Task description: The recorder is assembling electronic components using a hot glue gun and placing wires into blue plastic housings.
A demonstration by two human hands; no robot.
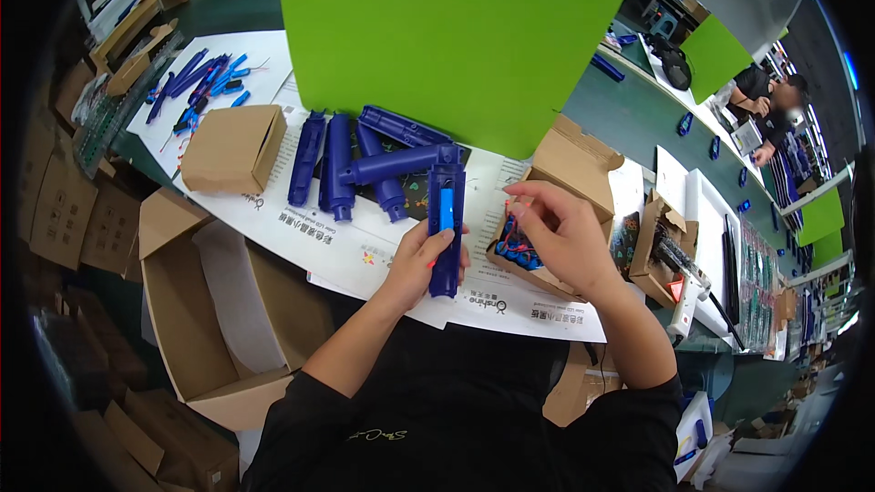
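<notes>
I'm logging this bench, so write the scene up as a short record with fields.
Left hand: gripping long blue plastic housing, light blue cylinder inside
Right hand: at open brown cardboard box of blue wired cylinders; grip unclear
Beyond left hand: blue plastic tubular pieces on white printed paper
Left of those: closed brown cardboard box
Backdrop: upright bright green panel

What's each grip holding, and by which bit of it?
The left grip holds a long dark-blue shell around its lower half. Whether the right grip pinches anything cannot be told.
</notes>
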